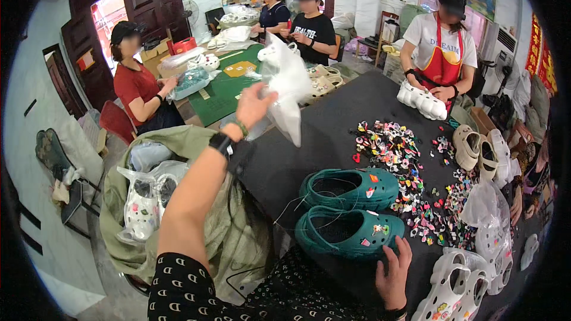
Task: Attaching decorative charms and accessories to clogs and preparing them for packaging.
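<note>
So, our left hand (253,107) had a white plastic bag (289,83) raised in the air toward the far left of the dark surface (339,116), fingers closed at its left edge as far as the blur let us tell. We'd guess the height let the film hang free and kept it off the loose charms (386,148).

Our right hand (394,273) gripped nothing: fingers loosely spread by the toe of the nearer green clog (351,248), touching or just beside it, couldn't tell which. Probably parked there to steady the pair.

That clog and the farther green clog (380,196) sat side by side right in front of us, soles down, toes to the right. Likely handy: uppers and their fitted charms faced up, well within our reach. A thin cord (289,209) looped at the heels; we couldn't trace what it tied.

Charms lay spread between us and a co-worker (447,47) gripping white clogs (422,102), presumably so both could pick from them. Decorated pale clogs (439,288) lay at lower right, apart from the green pair, which plausibly avoided mixing. To our left, a green sack (223,244) gaped beside the surface with bagged clogs (143,202) inside, probably kept open for easy access
</note>
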Action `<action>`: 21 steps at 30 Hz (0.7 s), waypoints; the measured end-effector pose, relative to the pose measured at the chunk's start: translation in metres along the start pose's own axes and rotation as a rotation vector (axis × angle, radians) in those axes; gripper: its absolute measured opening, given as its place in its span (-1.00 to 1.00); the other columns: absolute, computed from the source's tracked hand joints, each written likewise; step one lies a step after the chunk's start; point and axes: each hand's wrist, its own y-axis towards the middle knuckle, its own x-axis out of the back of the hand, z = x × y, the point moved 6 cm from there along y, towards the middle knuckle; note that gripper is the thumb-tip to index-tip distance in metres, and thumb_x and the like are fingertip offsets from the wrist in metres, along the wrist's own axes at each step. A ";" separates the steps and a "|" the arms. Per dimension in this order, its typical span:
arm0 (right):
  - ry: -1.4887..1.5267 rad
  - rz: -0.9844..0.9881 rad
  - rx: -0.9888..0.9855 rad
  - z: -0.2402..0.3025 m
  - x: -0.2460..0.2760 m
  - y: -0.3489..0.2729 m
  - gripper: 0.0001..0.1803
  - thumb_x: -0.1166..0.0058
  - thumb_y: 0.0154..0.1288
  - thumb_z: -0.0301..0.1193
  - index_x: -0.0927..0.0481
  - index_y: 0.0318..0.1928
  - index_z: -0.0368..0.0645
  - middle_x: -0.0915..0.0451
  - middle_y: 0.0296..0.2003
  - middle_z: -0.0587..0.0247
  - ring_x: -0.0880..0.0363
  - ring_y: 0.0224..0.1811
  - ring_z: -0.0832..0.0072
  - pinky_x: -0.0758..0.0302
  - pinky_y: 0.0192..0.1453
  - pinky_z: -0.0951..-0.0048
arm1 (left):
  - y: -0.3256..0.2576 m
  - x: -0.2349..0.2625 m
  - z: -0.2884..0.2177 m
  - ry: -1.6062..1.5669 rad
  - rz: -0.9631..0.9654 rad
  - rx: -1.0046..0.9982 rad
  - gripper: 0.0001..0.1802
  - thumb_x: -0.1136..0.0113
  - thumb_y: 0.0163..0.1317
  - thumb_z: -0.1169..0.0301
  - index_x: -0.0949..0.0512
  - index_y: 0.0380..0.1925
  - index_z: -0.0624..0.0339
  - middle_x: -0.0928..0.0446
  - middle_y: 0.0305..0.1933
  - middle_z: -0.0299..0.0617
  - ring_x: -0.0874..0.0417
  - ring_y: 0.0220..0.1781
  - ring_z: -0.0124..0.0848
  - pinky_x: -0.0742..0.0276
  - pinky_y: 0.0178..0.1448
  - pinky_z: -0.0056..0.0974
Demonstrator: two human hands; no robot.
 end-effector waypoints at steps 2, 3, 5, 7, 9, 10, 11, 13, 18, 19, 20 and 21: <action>0.039 -0.010 -0.001 0.000 -0.004 -0.001 -0.40 -0.16 -0.06 -0.70 -0.45 0.09 -0.14 -0.25 0.32 -0.09 -0.16 0.40 -0.15 -0.13 0.45 -0.08 | 0.039 0.007 0.057 -0.048 -0.150 0.095 -0.05 -0.36 0.05 -0.12 -0.34 0.25 0.39 -0.53 0.08 0.33 -0.56 0.15 0.06 -0.47 0.20 -0.08; 0.079 -0.017 0.005 -0.001 -0.007 -0.001 -0.37 -0.17 -0.08 -0.70 -0.43 0.11 -0.13 -0.23 0.33 -0.09 -0.16 0.40 -0.16 -0.13 0.45 -0.09 | 0.053 0.012 0.088 -0.164 -0.195 0.170 0.11 -0.34 0.00 -0.24 -0.25 0.33 0.40 -0.45 0.17 0.45 -0.46 0.29 0.14 -0.39 0.32 -0.01; 0.068 -0.008 0.001 -0.010 -0.013 -0.003 -0.34 -0.19 -0.10 -0.69 -0.42 0.12 -0.11 -0.21 0.34 -0.09 -0.15 0.40 -0.16 -0.12 0.45 -0.09 | 0.061 0.024 0.125 -0.024 -0.467 0.321 0.21 -0.26 -0.01 -0.34 -0.11 0.41 0.36 -0.30 0.26 0.56 -0.28 0.40 0.22 -0.19 0.45 0.06; 0.061 0.003 0.000 -0.015 -0.014 -0.006 -0.31 -0.21 -0.11 -0.69 -0.40 0.13 -0.10 -0.19 0.35 -0.08 -0.14 0.40 -0.17 -0.11 0.45 -0.10 | 0.059 0.022 0.148 0.192 -0.401 0.414 0.08 -0.22 0.05 -0.27 -0.22 0.37 0.36 -0.24 0.34 0.46 -0.13 0.46 0.28 -0.07 0.49 0.13; 0.076 0.018 0.025 -0.013 -0.013 -0.006 -0.28 -0.22 -0.13 -0.69 -0.39 0.15 -0.08 -0.18 0.36 -0.06 -0.12 0.41 -0.15 -0.10 0.45 -0.10 | 0.053 0.015 0.163 0.336 -0.188 0.454 -0.08 -0.21 0.09 -0.15 -0.35 0.29 0.35 -0.37 0.30 0.32 -0.29 0.39 0.20 -0.19 0.45 0.06; 0.067 0.056 0.013 -0.016 -0.015 -0.007 -0.27 -0.24 -0.12 -0.68 -0.37 0.17 -0.07 -0.12 0.39 -0.09 -0.07 0.44 -0.18 -0.08 0.47 -0.09 | 0.043 0.007 0.164 0.107 -0.215 0.431 -0.24 -0.23 0.08 -0.04 -0.49 0.16 0.32 -0.49 0.22 0.18 -0.44 0.30 0.09 -0.29 0.40 -0.02; 0.069 0.054 0.004 -0.016 -0.016 -0.006 -0.27 -0.24 -0.12 -0.68 -0.37 0.17 -0.07 -0.12 0.39 -0.09 -0.07 0.44 -0.18 -0.08 0.47 -0.09 | 0.036 0.003 0.162 0.071 -0.174 0.367 -0.38 -0.27 0.10 0.08 -0.57 0.07 0.30 -0.59 0.08 0.13 -0.58 0.15 -0.02 -0.41 0.29 -0.12; 0.139 0.047 -0.059 -0.020 -0.015 -0.008 -0.25 -0.24 -0.11 -0.63 -0.37 0.20 -0.04 -0.07 0.42 -0.09 -0.03 0.45 -0.27 -0.09 0.43 -0.19 | 0.004 -0.044 0.095 -0.099 -0.012 0.287 -0.58 -0.24 0.18 0.27 -0.61 -0.01 0.28 -0.66 -0.04 0.03 -0.64 0.02 -0.21 -0.50 0.12 -0.21; 0.172 0.116 -0.081 -0.020 -0.023 0.000 -0.17 -0.33 -0.05 -0.57 -0.31 0.30 -0.03 0.07 0.47 -0.15 0.09 0.48 -0.33 -0.06 0.48 -0.17 | -0.120 -0.039 -0.109 -0.198 0.429 -0.099 -0.82 -0.17 0.32 0.40 -0.62 -0.17 0.26 -0.64 -0.28 -0.25 -0.60 -0.29 -0.52 -0.50 -0.17 -0.41; 0.185 0.115 -0.058 -0.016 -0.022 0.004 -0.17 -0.34 -0.03 -0.55 -0.30 0.31 -0.03 0.09 0.47 -0.16 0.09 0.47 -0.34 -0.06 0.49 -0.18 | -0.145 -0.040 -0.134 -0.233 0.492 -0.147 -0.81 -0.20 0.29 0.40 -0.60 -0.20 0.31 -0.65 -0.30 -0.14 -0.65 -0.28 -0.46 -0.55 -0.15 -0.37; 0.196 0.114 -0.038 -0.013 -0.022 0.006 -0.16 -0.35 -0.02 -0.53 -0.29 0.32 -0.04 0.11 0.47 -0.17 0.10 0.47 -0.35 -0.05 0.50 -0.18 | -0.167 -0.043 -0.160 -0.174 0.576 -0.238 -0.82 -0.22 0.27 0.41 -0.60 -0.22 0.31 -0.63 -0.33 -0.11 -0.66 -0.30 -0.41 -0.56 -0.17 -0.35; 0.186 0.115 -0.057 -0.011 -0.020 0.006 -0.16 -0.35 -0.02 -0.53 -0.29 0.32 -0.04 0.11 0.47 -0.17 0.10 0.47 -0.35 -0.05 0.50 -0.18 | -0.188 -0.046 -0.181 -0.113 0.652 -0.333 -0.82 -0.24 0.25 0.41 -0.59 -0.24 0.30 -0.62 -0.35 -0.08 -0.67 -0.31 -0.36 -0.57 -0.18 -0.33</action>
